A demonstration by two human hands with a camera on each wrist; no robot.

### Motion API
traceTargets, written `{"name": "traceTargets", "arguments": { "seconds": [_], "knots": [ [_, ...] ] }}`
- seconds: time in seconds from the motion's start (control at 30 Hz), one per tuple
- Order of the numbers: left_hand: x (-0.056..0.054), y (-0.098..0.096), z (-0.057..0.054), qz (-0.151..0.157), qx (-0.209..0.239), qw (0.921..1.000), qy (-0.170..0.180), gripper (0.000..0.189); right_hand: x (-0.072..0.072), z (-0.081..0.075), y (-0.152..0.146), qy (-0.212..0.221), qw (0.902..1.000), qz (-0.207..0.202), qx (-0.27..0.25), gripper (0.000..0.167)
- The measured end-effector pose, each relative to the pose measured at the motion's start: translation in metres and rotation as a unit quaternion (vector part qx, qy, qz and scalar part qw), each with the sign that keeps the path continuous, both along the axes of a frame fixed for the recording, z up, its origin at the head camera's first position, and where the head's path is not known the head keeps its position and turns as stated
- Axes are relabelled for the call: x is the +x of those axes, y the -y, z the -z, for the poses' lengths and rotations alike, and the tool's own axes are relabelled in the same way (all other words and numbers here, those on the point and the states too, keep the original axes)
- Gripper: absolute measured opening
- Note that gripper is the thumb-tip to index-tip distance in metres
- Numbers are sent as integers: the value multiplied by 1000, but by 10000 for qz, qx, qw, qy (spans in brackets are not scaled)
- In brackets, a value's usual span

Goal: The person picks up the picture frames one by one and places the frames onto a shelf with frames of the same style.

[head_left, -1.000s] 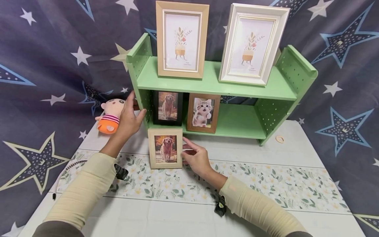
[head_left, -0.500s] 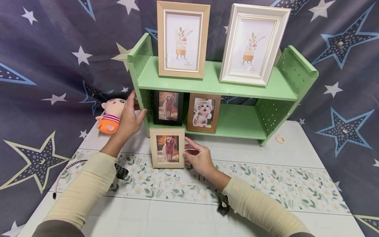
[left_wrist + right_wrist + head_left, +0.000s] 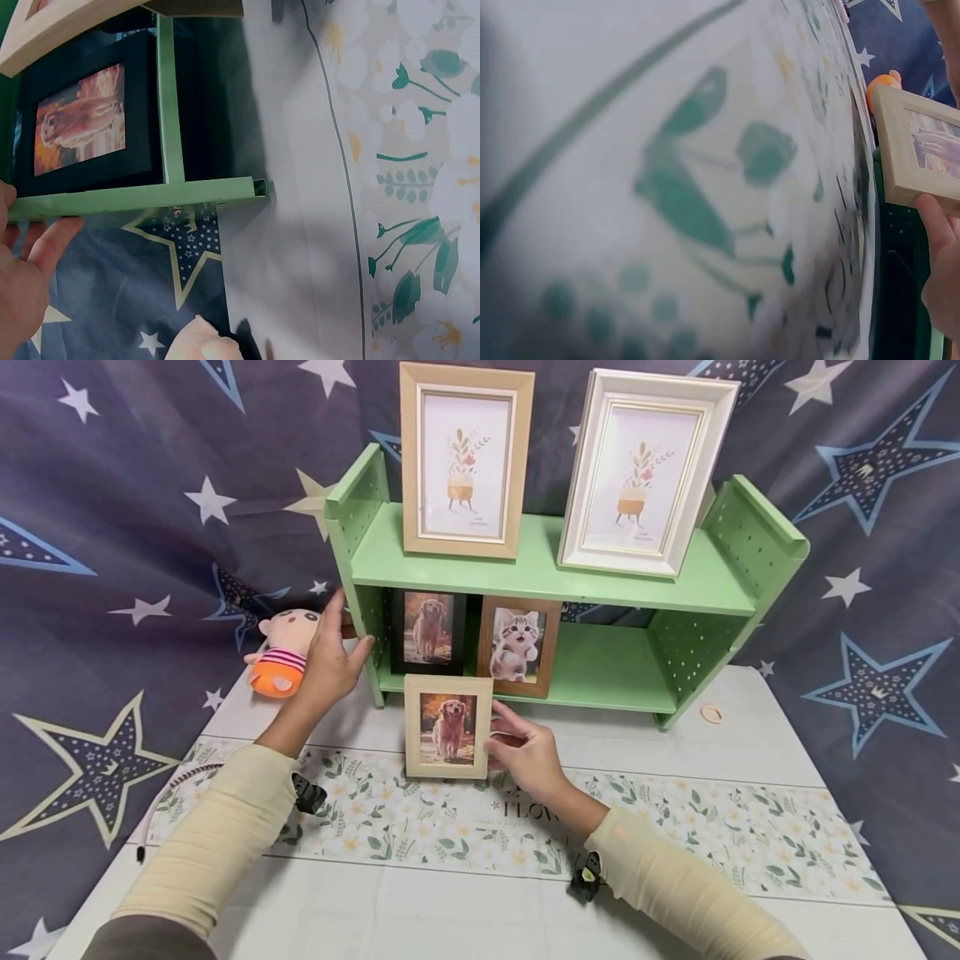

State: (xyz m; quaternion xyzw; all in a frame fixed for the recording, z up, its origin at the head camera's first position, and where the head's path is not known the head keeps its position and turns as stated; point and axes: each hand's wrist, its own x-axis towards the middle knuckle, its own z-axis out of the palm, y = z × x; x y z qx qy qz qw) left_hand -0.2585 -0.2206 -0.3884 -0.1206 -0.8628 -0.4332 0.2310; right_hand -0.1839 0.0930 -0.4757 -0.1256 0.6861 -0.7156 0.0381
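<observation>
In the head view my right hand (image 3: 531, 754) pinches the right edge of a pale wood picture frame (image 3: 412, 727) with a dog photo, held in front of the shelf's lower level. The right wrist view has this picture frame (image 3: 900, 161) at its right border, fingers along one edge. My left hand (image 3: 333, 658) grips the left side panel of the green shelf (image 3: 600, 660); its fingertips are partly hidden behind the panel. Behind the held frame, a black picture frame (image 3: 397, 635) with a dog photo and a brown picture frame (image 3: 549, 647) with a kitten photo stand on the lower level.
Up on the top level stand a tan picture frame (image 3: 517, 460) and a white picture frame (image 3: 577, 485). A soft doll (image 3: 277, 672) sits left of the shelf. A rubber band (image 3: 711, 714) and a cable (image 3: 168, 789) lie on the floral-banded table (image 3: 360, 902).
The right hand has moved the pale wood picture frame to the right and slightly up in view, towards the brown frame. The left hand stays at the shelf's side panel.
</observation>
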Motion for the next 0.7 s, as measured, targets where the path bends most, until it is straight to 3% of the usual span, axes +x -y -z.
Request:
{"name": "traceTargets", "arguments": {
  "seconds": [0.7],
  "knots": [
    [0,-1,0,-6,-17,10000,76,77,-3,-21,-66,210,9989,412,-72,68]
  ]
}}
